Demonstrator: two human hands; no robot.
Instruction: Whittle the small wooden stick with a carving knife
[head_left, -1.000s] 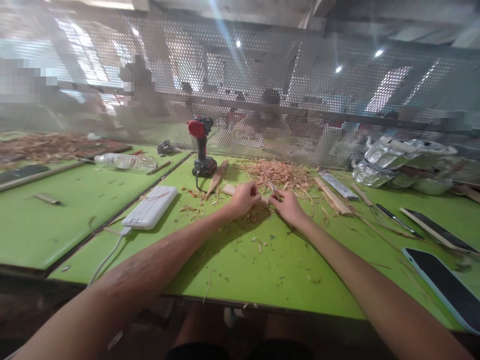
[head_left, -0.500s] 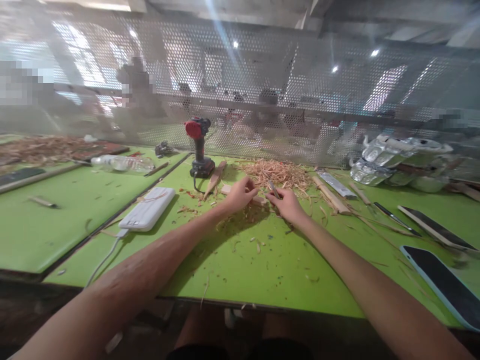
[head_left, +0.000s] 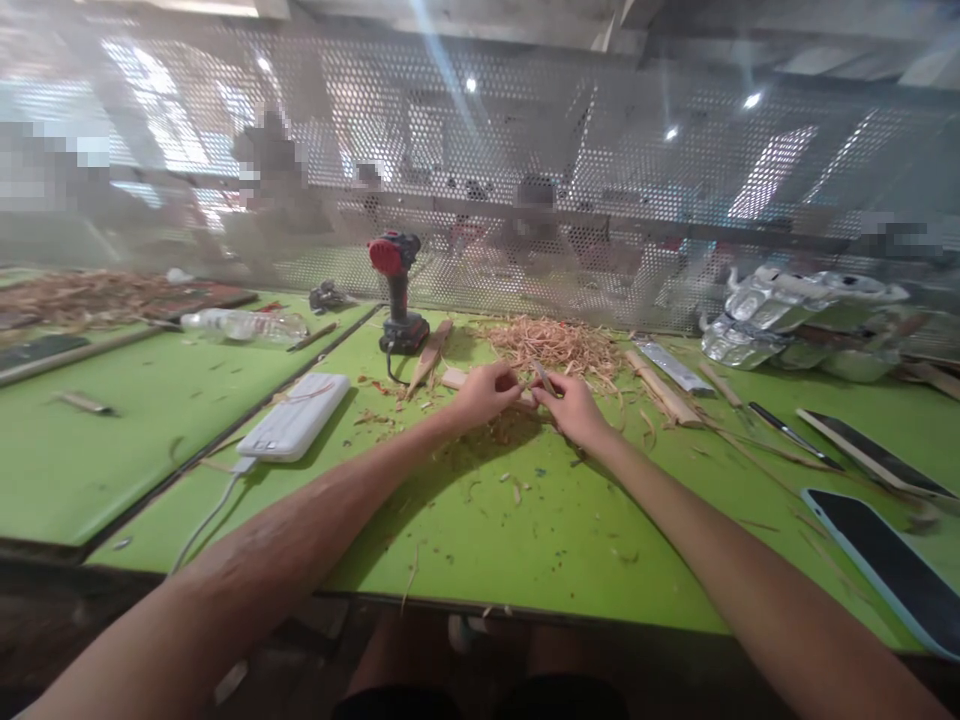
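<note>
My left hand (head_left: 486, 394) is closed in a pinch over a pale wood block (head_left: 453, 379), which lies on the green table top. Whatever its fingertips grip is too small to make out. Just to the right, my right hand (head_left: 576, 408) is closed on a thin grey blade-like tool (head_left: 543, 377) that points up and away from me. The fingertips of both hands are close together above the block's right end. Behind them lies a heap of thin wood shavings (head_left: 559, 342).
A red and black cordless drill (head_left: 396, 290) stands at the back beside a pointed wood strip (head_left: 432, 358). On the left is a white power bank (head_left: 295, 418) with a cable. To the right lie a wood stick (head_left: 667, 390), a pen-like tool (head_left: 795, 437), two phones and foil-like silver packages (head_left: 780, 305).
My left hand has shifted slightly to the right, and its fingers have come closer together near my right fingertips. The right hand and its tool have barely moved.
</note>
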